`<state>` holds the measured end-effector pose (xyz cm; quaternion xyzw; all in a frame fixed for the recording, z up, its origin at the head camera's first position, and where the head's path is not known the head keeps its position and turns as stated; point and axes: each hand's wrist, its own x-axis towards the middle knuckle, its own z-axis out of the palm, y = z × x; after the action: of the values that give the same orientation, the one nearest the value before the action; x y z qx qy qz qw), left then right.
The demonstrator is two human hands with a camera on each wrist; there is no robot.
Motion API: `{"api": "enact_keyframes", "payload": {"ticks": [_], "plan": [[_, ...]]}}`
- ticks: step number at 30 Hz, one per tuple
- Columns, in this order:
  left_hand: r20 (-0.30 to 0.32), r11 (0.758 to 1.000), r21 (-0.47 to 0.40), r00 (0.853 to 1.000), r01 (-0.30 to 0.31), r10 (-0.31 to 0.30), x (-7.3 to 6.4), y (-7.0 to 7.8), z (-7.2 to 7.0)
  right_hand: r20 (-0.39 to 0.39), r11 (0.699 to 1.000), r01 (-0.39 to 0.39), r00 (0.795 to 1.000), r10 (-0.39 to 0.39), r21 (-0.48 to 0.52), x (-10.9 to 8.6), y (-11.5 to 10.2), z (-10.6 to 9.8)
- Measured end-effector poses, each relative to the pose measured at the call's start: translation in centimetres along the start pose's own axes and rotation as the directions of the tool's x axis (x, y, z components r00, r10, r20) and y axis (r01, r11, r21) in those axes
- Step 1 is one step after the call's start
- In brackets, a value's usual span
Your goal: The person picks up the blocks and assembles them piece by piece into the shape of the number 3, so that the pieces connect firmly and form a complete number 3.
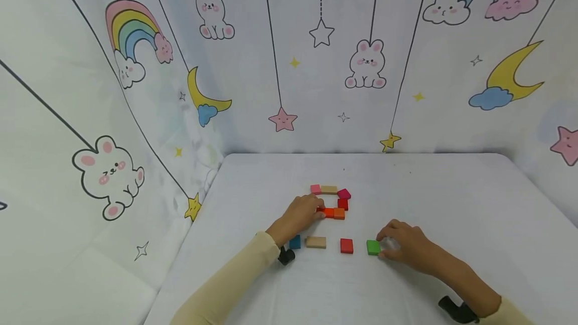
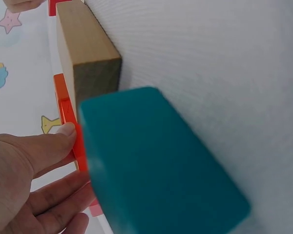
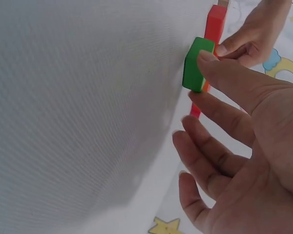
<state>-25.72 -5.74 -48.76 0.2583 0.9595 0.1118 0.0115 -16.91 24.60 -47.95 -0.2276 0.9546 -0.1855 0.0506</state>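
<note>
My left hand (image 1: pixel 300 213) is at the left end of a row of small blocks, its thumb and fingers around a red-orange block (image 2: pixel 79 148). An orange block (image 1: pixel 339 213) adjoins the row's right end. Above them, a red block (image 1: pixel 342 204), a crimson block (image 1: pixel 344 193), a wooden block (image 1: pixel 329 190) and a pink block (image 1: pixel 315 189) form a bent line. My right hand (image 1: pixel 406 247) pinches a green block (image 1: pixel 373 248) between thumb and index finger, the other fingers spread loosely. The left hand's fingertips are partly hidden in the head view.
Nearer me lie a blue block (image 1: pixel 295 242), a wooden block (image 1: pixel 316 242) and a red block (image 1: pixel 346 246), spaced apart in a row left of the green one. A white cloth (image 1: pixel 433 189) covers the table. Behind it hangs a curtain (image 1: pixel 253 64) with printed rabbits and rainbows.
</note>
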Motion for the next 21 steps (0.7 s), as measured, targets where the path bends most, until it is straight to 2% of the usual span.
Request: {"api": "enact_keyframes", "payload": {"ticks": [6, 12, 21], "plan": [[0.004, 1.0, -0.004, 1.0, 0.004, -0.004, 0.0, -0.1, 0.1, -0.021, 1.0, 0.019, 1.0, -0.019, -0.003, 0.3, -0.1, 0.2], [0.002, 1.0, -0.009, 1.0, 0.002, -0.002, 0.0, -0.1, 0.1, -0.056, 1.0, 0.005, 0.998, -0.006, -0.03, 1.2, -0.1, 1.0], [0.009, 1.0, -0.01, 1.0, 0.008, -0.008, -0.1, -0.1, 0.0, -0.058, 0.999, -0.037, 0.998, 0.036, -0.031, 2.8, -1.1, 1.2]]}}
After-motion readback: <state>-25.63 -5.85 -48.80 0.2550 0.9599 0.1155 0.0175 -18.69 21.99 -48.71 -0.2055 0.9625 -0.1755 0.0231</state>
